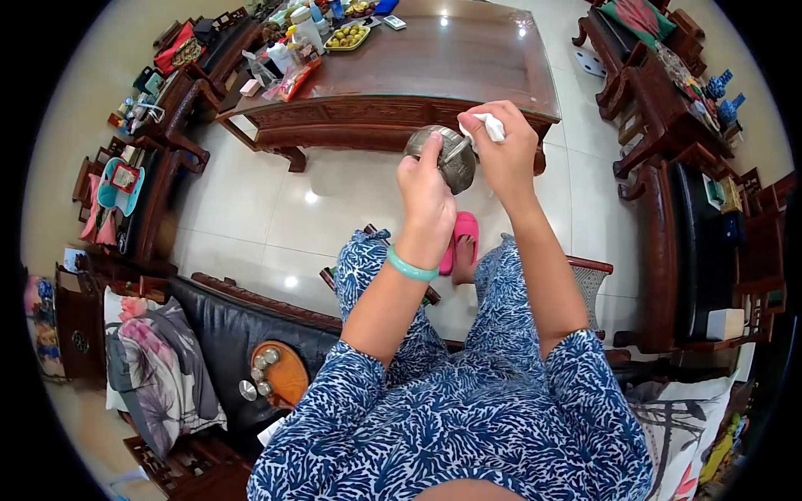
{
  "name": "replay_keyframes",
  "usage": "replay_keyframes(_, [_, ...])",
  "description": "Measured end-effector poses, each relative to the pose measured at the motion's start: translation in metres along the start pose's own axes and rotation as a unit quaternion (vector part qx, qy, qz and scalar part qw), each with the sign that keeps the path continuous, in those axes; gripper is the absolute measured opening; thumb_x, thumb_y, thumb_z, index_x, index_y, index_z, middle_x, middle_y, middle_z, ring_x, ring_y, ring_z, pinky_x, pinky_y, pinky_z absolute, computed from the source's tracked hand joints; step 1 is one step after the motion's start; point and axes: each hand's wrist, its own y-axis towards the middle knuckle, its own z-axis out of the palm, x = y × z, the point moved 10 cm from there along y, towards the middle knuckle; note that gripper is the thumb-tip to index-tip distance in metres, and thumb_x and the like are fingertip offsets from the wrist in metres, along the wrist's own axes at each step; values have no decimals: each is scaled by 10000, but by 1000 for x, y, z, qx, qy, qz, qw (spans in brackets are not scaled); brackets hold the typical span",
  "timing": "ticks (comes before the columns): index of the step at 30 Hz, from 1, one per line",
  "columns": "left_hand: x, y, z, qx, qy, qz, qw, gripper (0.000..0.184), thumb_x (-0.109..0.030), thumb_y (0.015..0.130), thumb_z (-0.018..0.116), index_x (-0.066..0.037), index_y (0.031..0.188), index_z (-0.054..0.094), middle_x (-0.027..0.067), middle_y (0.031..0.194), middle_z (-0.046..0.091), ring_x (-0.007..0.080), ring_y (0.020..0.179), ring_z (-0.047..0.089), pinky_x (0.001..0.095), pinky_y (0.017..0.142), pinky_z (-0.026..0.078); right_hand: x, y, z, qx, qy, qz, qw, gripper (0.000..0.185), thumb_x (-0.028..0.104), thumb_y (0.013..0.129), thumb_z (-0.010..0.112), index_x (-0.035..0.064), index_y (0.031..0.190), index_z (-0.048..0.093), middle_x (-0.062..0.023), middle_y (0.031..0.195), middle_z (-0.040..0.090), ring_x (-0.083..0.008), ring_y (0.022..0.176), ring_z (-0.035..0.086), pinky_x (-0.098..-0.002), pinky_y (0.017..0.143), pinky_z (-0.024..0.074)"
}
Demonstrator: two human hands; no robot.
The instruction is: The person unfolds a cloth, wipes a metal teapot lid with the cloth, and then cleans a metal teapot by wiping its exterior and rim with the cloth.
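Note:
My left hand grips a round, dull silver metal teapot, with the thumb lying across its top. A pale, narrow part, perhaps the spout or handle, sticks out toward my right hand. That hand pinches a crumpled white cloth or tissue at the teapot's upper right side. Whether the cloth touches the pale part, I cannot tell. The teapot's underside is partly hidden by my left hand. Both hands are raised over the floor, in front of the wooden table.
A large wooden table stands ahead, with a plate of fruit and bags at its left. On the black sofa at my left lies a round wooden tray with several small metal cups. A dark wooden bench is at right.

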Motion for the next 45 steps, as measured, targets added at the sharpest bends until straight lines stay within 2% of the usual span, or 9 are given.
replay_keyframes(14, [-3, 5, -9, -7, 1, -14, 1000, 144, -88, 896, 604, 46, 942, 577, 117, 916, 636, 183, 779, 649, 301, 663, 542, 31, -22, 12, 18, 31, -72, 997, 92, 57, 757, 722, 34, 844, 706, -74, 774, 534, -177, 690, 549, -285, 608, 442])
replay_keyframes(18, [4, 0, 10, 119, -90, -59, 987, 145, -64, 884, 606, 64, 946, 577, 125, 925, 637, 208, 807, 658, 328, 693, 556, 45, -29, 14, 5, 7, -136, 991, 128, 24, 689, 691, 92, 794, 713, -78, 772, 538, -245, 677, 584, -332, 594, 474])
replay_keyframes(20, [7, 5, -5, -4, -9, -34, 999, 140, -53, 878, 606, 65, 949, 579, 128, 933, 640, 208, 817, 659, 328, 703, 554, 20, -17, 4, -30, 18, -42, 999, 123, 26, 697, 684, 93, 794, 720, -81, 773, 544, -249, 678, 583, -334, 603, 473])
replay_keyframes(23, [7, 7, -9, -23, -7, -46, 999, 152, -52, 876, 603, 67, 969, 582, 128, 946, 642, 205, 821, 659, 320, 710, 553, 1, -14, 5, -39, 46, 23, 998, 122, 36, 687, 697, 90, 795, 718, -85, 777, 544, -249, 687, 581, -338, 603, 471])
replay_keyframes(28, [5, 6, 8, 119, -70, -76, 987, 161, -75, 880, 612, 46, 985, 595, 120, 942, 644, 189, 827, 657, 297, 708, 551, 56, -32, 16, 0, -16, -161, 987, 87, 41, 752, 712, 24, 837, 699, -65, 778, 539, -181, 685, 559, -294, 621, 457])
replay_keyframes(30, [7, 7, -6, 4, -12, -70, 997, 150, -74, 890, 602, 41, 986, 594, 127, 966, 644, 211, 851, 657, 318, 725, 558, 29, -16, 10, -11, 46, -43, 998, 105, 42, 699, 717, 78, 798, 718, -84, 768, 551, -237, 690, 585, -342, 603, 468])
replay_keyframes(34, [5, 10, -7, -2, -22, -60, 998, 155, -61, 894, 588, 50, 1001, 586, 131, 986, 637, 218, 867, 653, 337, 744, 560, -5, -9, 12, -31, 78, 66, 994, 88, 106, 742, 729, 61, 818, 718, -96, 756, 562, -242, 668, 581, -332, 614, 470])
replay_keyframes(38, [-2, -3, 10, 132, -102, -60, 984, 169, -54, 895, 577, 62, 1018, 571, 139, 1000, 630, 221, 869, 653, 351, 747, 561, 55, -31, 23, 10, -29, -127, 991, 85, 97, 730, 723, 59, 806, 718, -100, 764, 558, -238, 698, 586, -329, 611, 466])
replay_keyframes(45, [-1, 2, -3, 12, -11, -49, 999, 163, -75, 898, 593, 49, 1001, 570, 132, 972, 634, 202, 854, 652, 325, 760, 554, -9, -10, 8, -29, 78, 60, 995, 58, 79, 746, 700, 56, 798, 710, -88, 768, 562, -220, 700, 583, -322, 618, 467])
